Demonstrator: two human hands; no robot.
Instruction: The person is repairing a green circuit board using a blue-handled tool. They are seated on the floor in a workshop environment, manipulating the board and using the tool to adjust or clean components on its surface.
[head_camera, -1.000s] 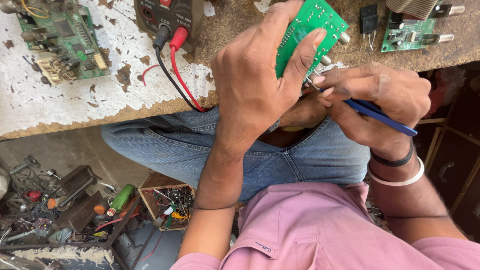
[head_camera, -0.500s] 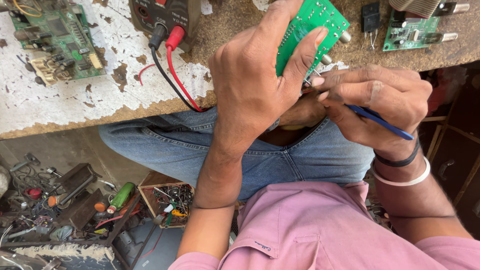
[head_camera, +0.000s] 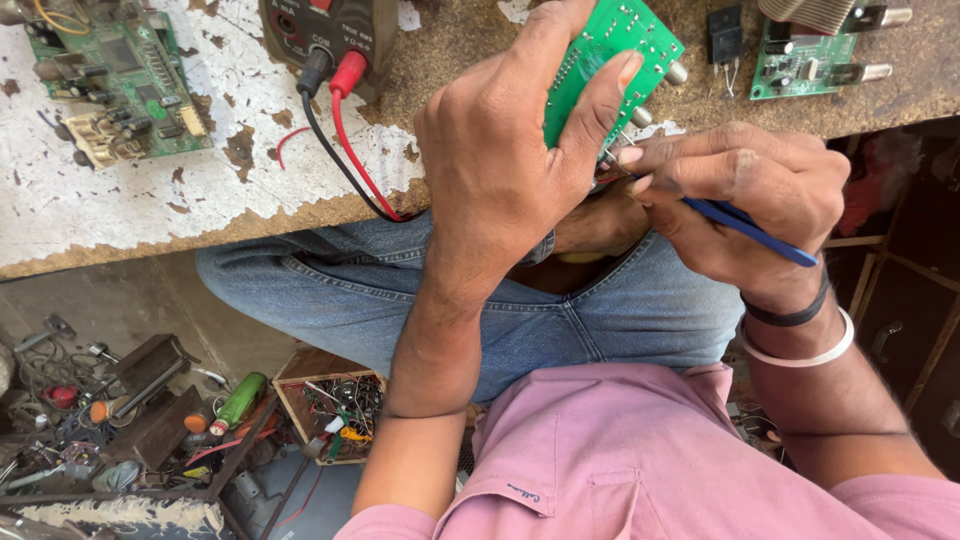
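Little has shifted: left hand (head_camera: 505, 170) still grips the green circuit board (head_camera: 610, 60); right hand (head_camera: 745, 200) pinches a blue tool (head_camera: 750, 228), probing; steadiness needed next.

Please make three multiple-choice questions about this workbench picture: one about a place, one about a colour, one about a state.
1. Where does the multimeter stand?
A. on the bench top
B. on the floor
C. on the lap

2. What colour is the tool in the right hand?
A. yellow
B. blue
C. white

3. How is the green circuit board held?
A. lying flat, untouched
B. gripped in the left hand
C. hanging from a wire

Answers: 1 A, it sits on the worn bench with leads plugged in; 2 B, its handle is blue; 3 B, fingers wrap it.
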